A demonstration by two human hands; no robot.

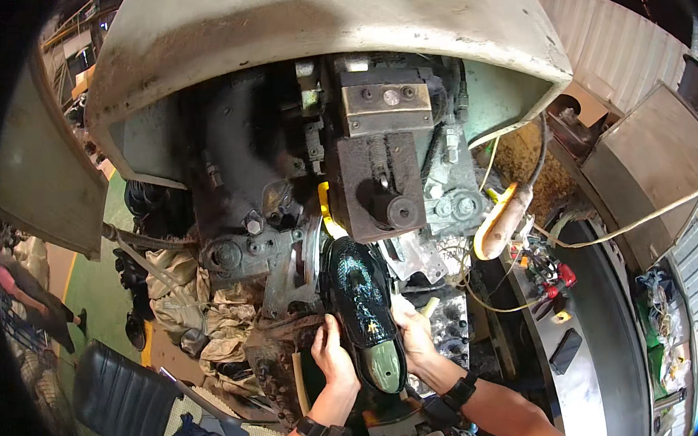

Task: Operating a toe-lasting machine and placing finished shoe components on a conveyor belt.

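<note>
A glossy dark green shoe upper on a last [364, 303] stands toe-up in the middle of a big grimy machine [313, 180]. Both of my hands hold it from the sides near its lower, heel end. My left hand [333, 354] grips the left side, thumb on the leather. My right hand [414, 332] grips the right side. Each wrist wears a dark band. The toe end sits under a dark metal block [381, 184] of the machine.
A cream curved hood [309, 24] covers the machine top. Rags [201, 312] hang at the left, above a black padded seat [121, 396]. At the right are a yellow-handled tool [497, 223], cables, red buttons [559, 279] and a metal box [648, 170].
</note>
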